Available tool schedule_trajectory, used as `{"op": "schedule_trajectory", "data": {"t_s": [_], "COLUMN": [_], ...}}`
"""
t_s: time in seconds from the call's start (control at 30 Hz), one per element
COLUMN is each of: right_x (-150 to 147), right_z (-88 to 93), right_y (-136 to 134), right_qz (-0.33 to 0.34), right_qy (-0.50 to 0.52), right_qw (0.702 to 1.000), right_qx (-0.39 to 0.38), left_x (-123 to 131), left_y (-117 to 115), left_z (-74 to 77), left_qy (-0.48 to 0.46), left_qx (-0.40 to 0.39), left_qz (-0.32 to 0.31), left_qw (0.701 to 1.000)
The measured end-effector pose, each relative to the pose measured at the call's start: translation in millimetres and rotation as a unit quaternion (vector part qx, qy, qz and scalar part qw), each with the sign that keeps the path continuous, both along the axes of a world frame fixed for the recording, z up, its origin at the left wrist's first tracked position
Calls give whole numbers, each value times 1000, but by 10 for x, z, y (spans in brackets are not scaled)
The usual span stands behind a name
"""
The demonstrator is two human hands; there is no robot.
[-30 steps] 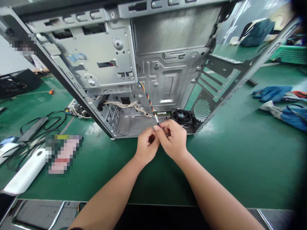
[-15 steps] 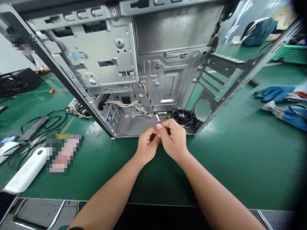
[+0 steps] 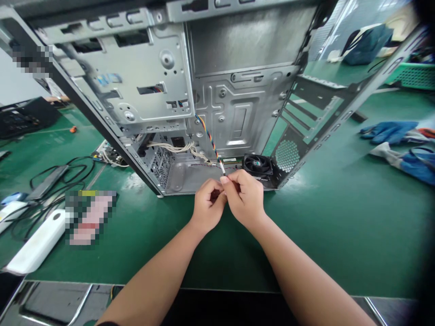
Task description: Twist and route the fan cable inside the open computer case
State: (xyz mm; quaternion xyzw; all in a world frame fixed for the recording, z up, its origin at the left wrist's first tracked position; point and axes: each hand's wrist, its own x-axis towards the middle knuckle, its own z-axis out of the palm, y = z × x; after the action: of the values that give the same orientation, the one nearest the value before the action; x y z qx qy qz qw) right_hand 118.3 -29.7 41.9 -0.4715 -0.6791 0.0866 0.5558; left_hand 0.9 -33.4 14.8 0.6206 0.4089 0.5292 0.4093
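Observation:
An open metal computer case [image 3: 136, 120] stands upright on the green table. From its drive bay runs a twisted multicoloured cable [image 3: 210, 136] with a white sleeve near its end. My right hand [image 3: 246, 197] is closed, thumb and forefinger pinching the cable just below that sleeve. Pressed up beside it, my left hand [image 3: 208, 206] is closed too; what its fingertips hold is hidden behind the fingers. Behind my hands, a black cooling fan [image 3: 258, 164] lies on the case floor, and a bundle of pale wires [image 3: 173, 147] hangs inside the case.
At left on the green table [image 3: 142, 258] lie a white power strip [image 3: 37, 242], tangled black cords [image 3: 76, 167] and a blurred-out pinkish item [image 3: 90, 219]. Blue gloves [image 3: 390, 133] are on the right, with a green basket [image 3: 413, 77] behind them.
Almost nothing differs. Both hands keep their pinch at the cable end, with only slight finger movement, and the view has shifted a little.

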Motion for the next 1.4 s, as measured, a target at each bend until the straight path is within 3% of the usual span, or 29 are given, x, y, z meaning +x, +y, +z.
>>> {"op": "schedule_trajectory", "data": {"t_s": [0.17, 0.37, 0.73, 1.03, 1.23, 1.4], "right_x": [3, 12, -2, 4, 16, 14], "right_z": [9, 8, -13, -12, 14, 4], "right_y": [0, 17, 10, 15, 6, 13], "right_qz": [24, 43, 27, 43, 75, 64], "right_qy": [20, 35, 25, 30, 51, 59], "right_qw": [999, 997, 999, 998, 994, 994], "right_qx": [-23, -49, -22, -34, -68, -61], "left_x": [-6, 0, 27, -7, -12, 7], "left_y": [27, 62, 59, 57, 65, 52], "left_z": [6, -45, -15, -38, -30, -8], "left_qy": [-64, -163, -189, -185, -244, -230], "left_qx": [-66, -153, -108, -136, -191, -177], "left_qz": [-48, -136, -53, -99, -163, -111], "left_qw": [995, 965, 975, 968, 937, 951]}}
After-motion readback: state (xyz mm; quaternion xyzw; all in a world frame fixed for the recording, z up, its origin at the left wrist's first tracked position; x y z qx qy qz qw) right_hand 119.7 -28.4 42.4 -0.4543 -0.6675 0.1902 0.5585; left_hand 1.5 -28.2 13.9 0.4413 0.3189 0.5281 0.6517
